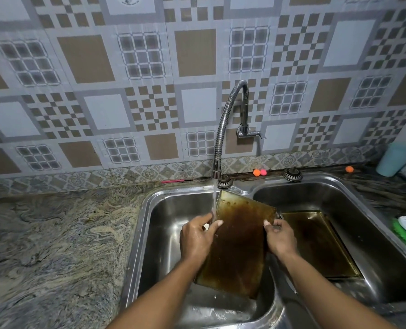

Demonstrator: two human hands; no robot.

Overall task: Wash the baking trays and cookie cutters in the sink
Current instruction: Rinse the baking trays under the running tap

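Brown crust remaining, rinse only begun

Steel double sink (145,210) held both trays. One brown-stained tray (237,245) stood tilted in the left basin, beside the water (214,198) running from the tap (223,119). A second tray (316,243) lay flat in the right basin, seemingly unwashed. Left hand (197,238) and right hand (280,238) each closed their grip on the tilted tray's side edges. No cookie cutters showed.

Arms outstretched, left hand (196,238) and right hand (280,238) grip the tray (238,248).
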